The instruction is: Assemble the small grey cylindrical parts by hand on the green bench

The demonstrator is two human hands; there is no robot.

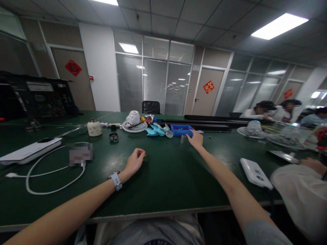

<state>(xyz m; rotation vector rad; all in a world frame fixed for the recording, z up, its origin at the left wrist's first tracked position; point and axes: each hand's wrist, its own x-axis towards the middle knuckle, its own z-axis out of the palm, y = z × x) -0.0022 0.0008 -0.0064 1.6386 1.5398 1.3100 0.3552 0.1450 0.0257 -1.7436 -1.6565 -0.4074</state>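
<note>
My left hand (134, 161), with a grey-banded watch on its wrist, rests above the green table with fingers curled together; whatever lies between the fingertips, if anything, is hidden. Farther off, my right hand (196, 139) reaches to the right end of a blue plastic tray (180, 133). Its thumb and index finger are apart, and nothing shows between them. Just left of that thumb stands a small grey metal cylinder (183, 139). Light-blue fan blades (156, 130) lie left of the tray, beside a white fan housing (133, 118) on its round grille (135, 127).
A cream jar (94, 128) and a dark round metal piece (113, 137) stand left on the green table (163, 183). A white cable (43, 193) loops nearby. White power bank (255, 173) lies at right, near a co-worker's sleeve (301, 197). Black bars (209, 126) lie behind the tray.
</note>
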